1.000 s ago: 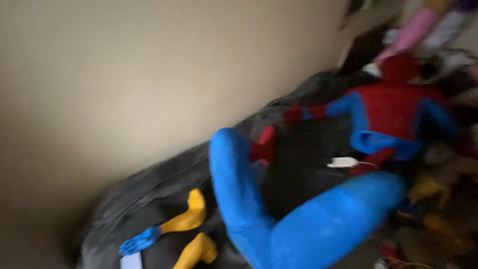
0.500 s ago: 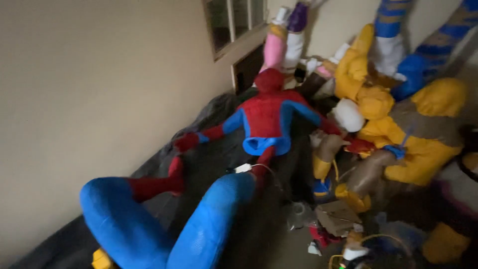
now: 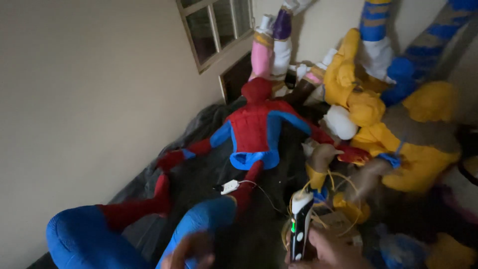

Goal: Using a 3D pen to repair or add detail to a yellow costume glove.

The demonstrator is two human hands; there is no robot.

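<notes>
Hands show at the bottom edge. The right hand (image 3: pixel 331 251) wraps its fingers around a black and white stick-shaped tool (image 3: pixel 300 224) with a green light, holding it upright near a tangle of yellow cords (image 3: pixel 318 192). The left hand (image 3: pixel 191 251) is blurry, so its grip cannot be told; it sits just by the blue foot (image 3: pixel 199 224) of a red and blue puffy costume (image 3: pixel 254 132) lying on a dark sheet (image 3: pixel 199 122).

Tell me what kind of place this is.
Likely an indoor storage room for inflatable character costumes: a red-and-blue inflatable suit lies on dark sheeting, yellow and blue ones are piled against a plain wall beside a small window. The right hand holds a black-and-white handheld device.
</notes>
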